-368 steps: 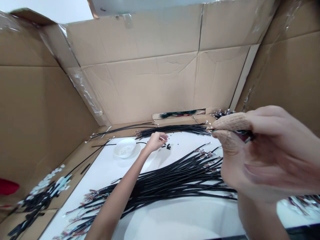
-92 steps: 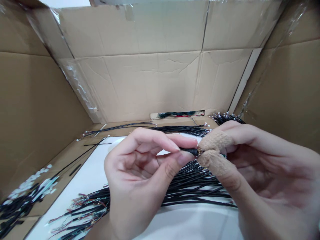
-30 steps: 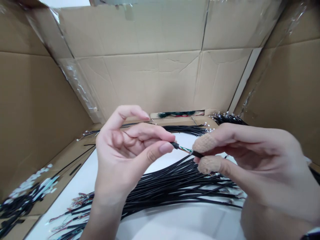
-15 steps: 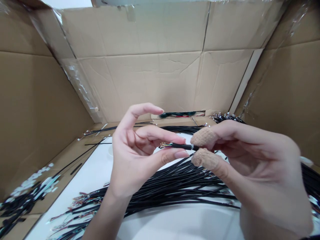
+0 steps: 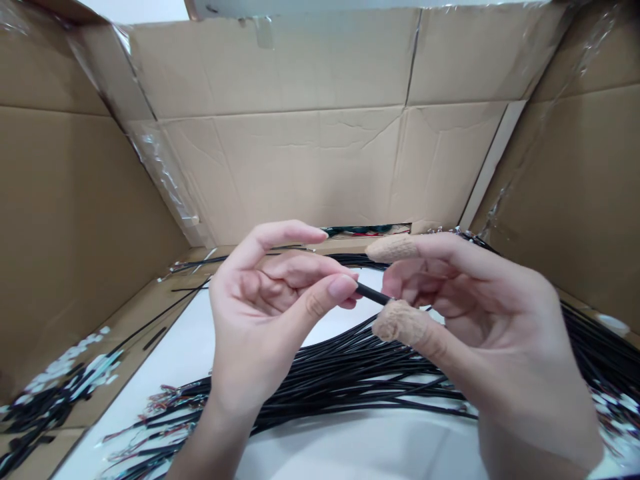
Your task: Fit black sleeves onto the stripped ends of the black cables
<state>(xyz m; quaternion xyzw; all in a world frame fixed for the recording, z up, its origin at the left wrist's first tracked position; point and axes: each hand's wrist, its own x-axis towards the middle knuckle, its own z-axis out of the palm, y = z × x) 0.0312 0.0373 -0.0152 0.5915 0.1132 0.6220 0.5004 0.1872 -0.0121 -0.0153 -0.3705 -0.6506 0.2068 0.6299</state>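
Between thumb and forefinger, my left hand (image 5: 270,307) pinches one end of a short visible stretch of black cable (image 5: 373,293). The cable slants down to the right, toward my right hand (image 5: 480,313). There it meets the taped thumb and the bare middle finger, which close around it. My right forefinger, also wrapped in tan tape, is lifted clear of the cable. The thin coloured wires at the cable's tip are hidden by my left fingers. Below both hands lies a bundle of black cables (image 5: 350,380) with frayed coloured wire ends at its left.
Cardboard walls (image 5: 300,167) surround the white work surface (image 5: 390,440). More black cables with white connectors (image 5: 85,380) lie at left. Another cable bunch (image 5: 600,347) is at right, near a round white object (image 5: 613,325). A slot (image 5: 367,231) in the back wall shows green and red strands.
My left thumb and forefinger have shifted left and now cover the coloured wires. My right forefinger has lifted off the cable, and the cable has tilted down to the right.
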